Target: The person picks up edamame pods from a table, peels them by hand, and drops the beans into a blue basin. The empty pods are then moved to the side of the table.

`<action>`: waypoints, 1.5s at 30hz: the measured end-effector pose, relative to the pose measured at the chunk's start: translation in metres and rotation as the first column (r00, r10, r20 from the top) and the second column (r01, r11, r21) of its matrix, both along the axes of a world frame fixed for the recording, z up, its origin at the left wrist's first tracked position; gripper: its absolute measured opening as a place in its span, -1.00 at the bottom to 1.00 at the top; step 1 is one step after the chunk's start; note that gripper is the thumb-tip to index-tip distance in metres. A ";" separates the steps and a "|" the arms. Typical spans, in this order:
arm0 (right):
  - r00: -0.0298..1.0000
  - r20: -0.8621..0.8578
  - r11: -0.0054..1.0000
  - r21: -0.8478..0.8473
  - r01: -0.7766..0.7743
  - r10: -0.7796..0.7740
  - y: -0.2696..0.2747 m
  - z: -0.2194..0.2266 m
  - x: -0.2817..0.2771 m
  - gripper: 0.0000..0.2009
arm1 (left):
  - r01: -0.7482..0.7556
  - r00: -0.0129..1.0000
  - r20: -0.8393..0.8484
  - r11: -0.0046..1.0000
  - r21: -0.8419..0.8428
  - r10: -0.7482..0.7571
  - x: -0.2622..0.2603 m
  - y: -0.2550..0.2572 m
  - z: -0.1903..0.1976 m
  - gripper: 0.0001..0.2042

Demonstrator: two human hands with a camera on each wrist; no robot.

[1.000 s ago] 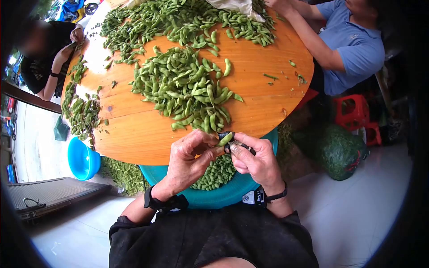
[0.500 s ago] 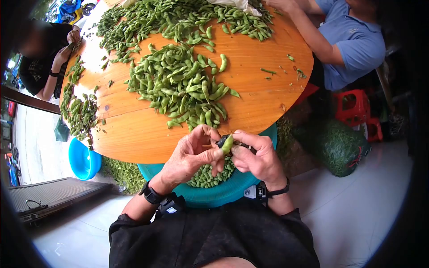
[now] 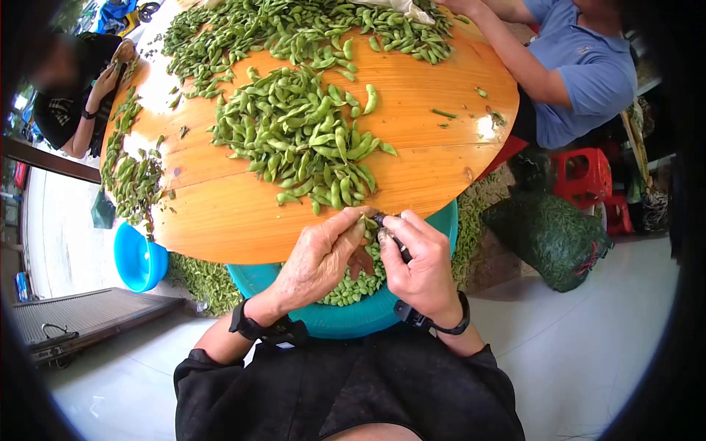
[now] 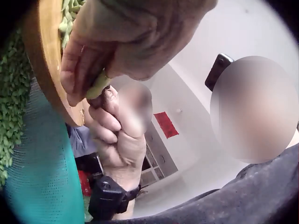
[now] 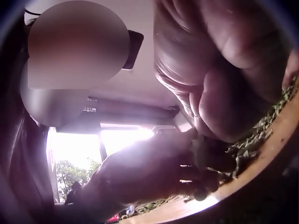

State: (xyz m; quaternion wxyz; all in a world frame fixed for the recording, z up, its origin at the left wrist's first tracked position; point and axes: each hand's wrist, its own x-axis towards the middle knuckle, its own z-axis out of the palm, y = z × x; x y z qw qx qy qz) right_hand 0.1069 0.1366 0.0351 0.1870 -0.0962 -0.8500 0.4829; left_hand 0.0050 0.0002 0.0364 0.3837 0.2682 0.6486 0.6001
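Over the near table edge, my left hand (image 3: pixel 312 259) pinches a green edamame pod (image 4: pixel 99 86) between thumb and fingers. My right hand (image 3: pixel 425 266) meets it from the right, curled round a slim black tool (image 3: pixel 404 248) whose dark end is right at the pod. Much of the tool is hidden by the fingers, so I cannot tell its kind. Below both hands a teal mesh basket (image 3: pixel 342 328) holds many shelled green beans (image 3: pixel 349 294). In front of the hands, a heap of edamame pods (image 3: pixel 298 136) lies on the wooden table (image 3: pixel 209 220).
A larger pod pile (image 3: pixel 243 33) covers the far table, with a strip of pods (image 3: pixel 136 184) along the left edge. People sit at left and right. A blue basin (image 3: pixel 138 257), a stuffed green net sack (image 3: pixel 551 239) and red stools (image 3: pixel 581 176) stand on the floor.
The pod, standing plainly between the hands earlier, is now mostly covered by the left fingers. Left fingertips have closed in toward the right hand, which still holds the black tool.
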 end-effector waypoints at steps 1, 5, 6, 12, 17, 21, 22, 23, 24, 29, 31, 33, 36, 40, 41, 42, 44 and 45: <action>0.995 -0.063 0.991 0.106 0.078 -0.072 -0.007 -0.002 -0.002 -0.82 | -0.067 0.981 0.184 0.998 -0.005 0.067 0.003 0.004 0.002 -0.74; 0.974 -0.167 0.930 0.308 0.200 -0.154 -0.028 -0.004 -0.006 -0.74 | -0.333 0.829 0.509 0.935 0.121 0.230 0.016 0.009 -0.016 -0.78; 0.971 -0.181 0.917 0.337 0.213 -0.159 -0.031 -0.003 -0.006 -0.73 | -0.334 0.829 0.510 0.935 0.123 0.229 0.019 0.012 -0.017 -0.78; 0.956 -0.233 0.879 0.397 0.262 -0.180 -0.033 -0.012 -0.006 -0.71 | -0.248 0.848 -0.381 0.911 0.329 0.369 0.027 0.026 -0.026 -0.88; 0.943 -0.255 0.866 0.398 0.304 -0.214 -0.032 -0.012 -0.005 -0.73 | -0.435 0.862 0.368 0.881 0.186 0.347 0.032 0.031 -0.013 -0.76; 0.941 -0.265 0.856 0.417 0.308 -0.209 -0.032 -0.010 -0.004 -0.75 | -0.443 0.837 0.443 0.873 0.205 0.321 0.033 0.030 -0.015 -0.71; 0.940 -0.268 0.852 0.421 0.311 -0.211 -0.032 -0.010 -0.004 -0.76 | -0.443 0.838 0.442 0.872 0.206 0.321 0.032 0.028 -0.016 -0.71; 0.940 -0.269 0.851 0.422 0.312 -0.211 -0.031 -0.011 -0.004 -0.76 | -0.410 0.874 0.370 0.886 0.218 0.314 0.031 0.025 -0.018 -0.70; 0.944 -0.262 0.870 0.396 0.294 -0.200 -0.029 -0.012 -0.002 -0.76 | -0.373 0.907 0.295 0.899 0.228 0.301 0.032 0.024 -0.020 -0.69; 0.929 -0.287 0.875 0.355 0.329 -0.233 -0.029 -0.012 -0.001 -0.77 | -0.420 0.805 0.552 0.866 0.273 0.217 0.040 0.024 -0.035 -0.76; 0.928 -0.303 0.860 0.389 0.330 -0.218 -0.029 -0.013 0.001 -0.78 | -0.423 0.707 0.700 0.853 0.306 0.099 0.041 0.023 -0.032 -0.79; 0.949 -0.256 0.910 0.321 0.264 -0.185 -0.020 -0.007 0.005 -0.77 | -0.395 0.764 0.631 0.873 0.286 0.139 0.042 0.022 -0.042 -0.83; 0.997 0.031 0.921 -0.383 0.072 -0.066 -0.001 -0.008 0.016 -0.80 | -0.211 0.822 0.568 0.948 0.238 0.040 0.032 0.009 -0.045 -0.83; 0.992 0.113 0.585 -0.809 0.053 0.065 0.016 -0.004 0.024 -0.77 | -0.077 0.767 0.640 0.984 0.158 -0.042 0.023 0.005 -0.029 -0.83; 0.991 0.103 0.534 -0.844 0.045 0.080 0.017 -0.005 0.025 -0.76 | -0.056 0.802 0.596 0.986 0.155 -0.048 0.022 0.005 -0.025 -0.81; 0.992 0.103 0.533 -0.845 0.046 0.078 0.016 -0.006 0.027 -0.76 | -0.055 0.801 0.596 0.987 0.154 -0.049 0.023 0.006 -0.024 -0.81; 0.993 0.114 0.662 -0.745 0.080 0.008 0.008 -0.008 0.028 -0.79 | -0.134 0.752 0.658 0.972 0.194 -0.028 0.025 0.007 -0.024 -0.81; 0.994 0.113 0.661 -0.746 0.078 0.010 0.004 -0.011 0.027 -0.79 | -0.136 0.753 0.658 0.972 0.192 -0.025 0.026 0.006 -0.031 -0.81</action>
